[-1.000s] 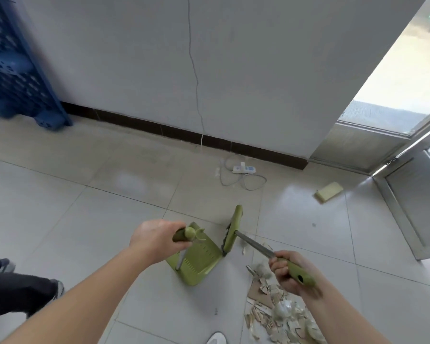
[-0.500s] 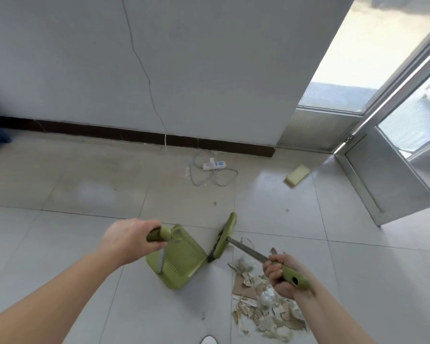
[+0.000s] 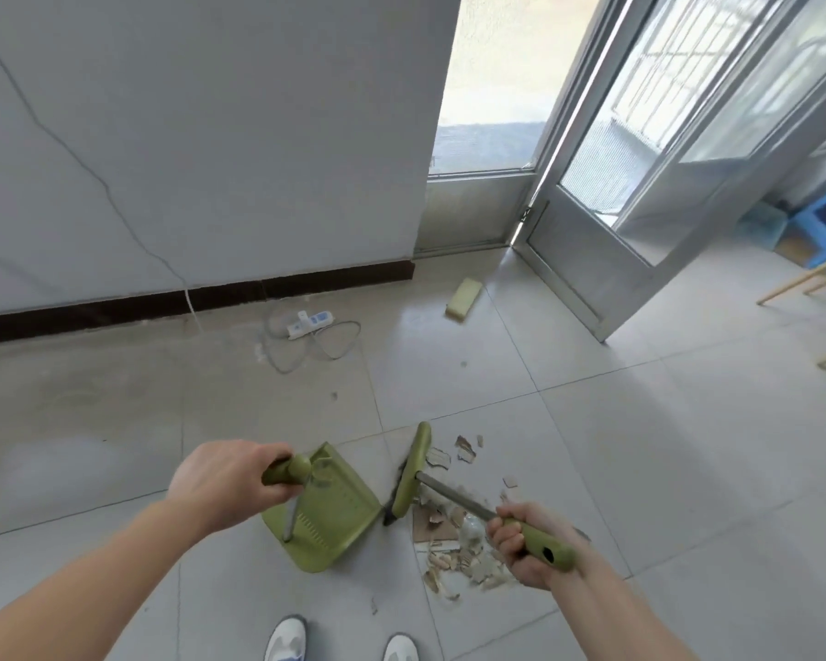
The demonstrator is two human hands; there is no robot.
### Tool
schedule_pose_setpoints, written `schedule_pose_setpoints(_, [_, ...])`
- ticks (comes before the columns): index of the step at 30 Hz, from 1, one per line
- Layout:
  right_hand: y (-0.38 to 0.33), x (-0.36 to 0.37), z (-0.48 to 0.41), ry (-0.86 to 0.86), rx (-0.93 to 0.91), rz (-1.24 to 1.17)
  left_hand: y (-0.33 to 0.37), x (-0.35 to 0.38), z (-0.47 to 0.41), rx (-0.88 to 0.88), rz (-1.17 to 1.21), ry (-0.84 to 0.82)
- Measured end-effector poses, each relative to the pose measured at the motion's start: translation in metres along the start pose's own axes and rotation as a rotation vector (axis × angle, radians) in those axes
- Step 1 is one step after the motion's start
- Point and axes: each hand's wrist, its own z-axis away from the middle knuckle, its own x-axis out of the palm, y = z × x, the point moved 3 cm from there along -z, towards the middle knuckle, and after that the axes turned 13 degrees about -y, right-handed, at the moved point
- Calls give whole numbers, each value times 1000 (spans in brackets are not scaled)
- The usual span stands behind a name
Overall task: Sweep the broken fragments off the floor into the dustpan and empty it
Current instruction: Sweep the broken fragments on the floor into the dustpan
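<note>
Fingers (image 3: pixel 502 534) grip broom (image 3: pixel 413 469), dustpan (image 3: pixel 335 522) handles; right hand (image 3: pixel 520 548) hides some fragments (image 3: pixel 454 562).

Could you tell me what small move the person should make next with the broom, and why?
Probably lift the broom to the far side of the fragments: its head stands between them and the dustpan, which looks empty, so sweeping from here would push them away.

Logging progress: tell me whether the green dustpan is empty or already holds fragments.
Empty: the dustpan shows a bare ribbed floor, while the fragments lie on the tiles right of it, beyond the brush.
</note>
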Motion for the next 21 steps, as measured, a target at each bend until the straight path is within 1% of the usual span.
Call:
schedule_pose_setpoints(6, [25,-12,7,43,-58,-103,4,-4,-17,132,-57,-19])
schedule_pose_setpoints(13, [49,-3,21,12,-146,-203,1,-16,-32,242,-93,5])
schedule_pose_setpoints(18, [36,18,15,-17,-162,-205,-15,-39,-51,243,-38,48])
schedule_pose_setpoints(21, [16,30,-2,-45,-177,-216,-18,-49,-69,259,-58,55])
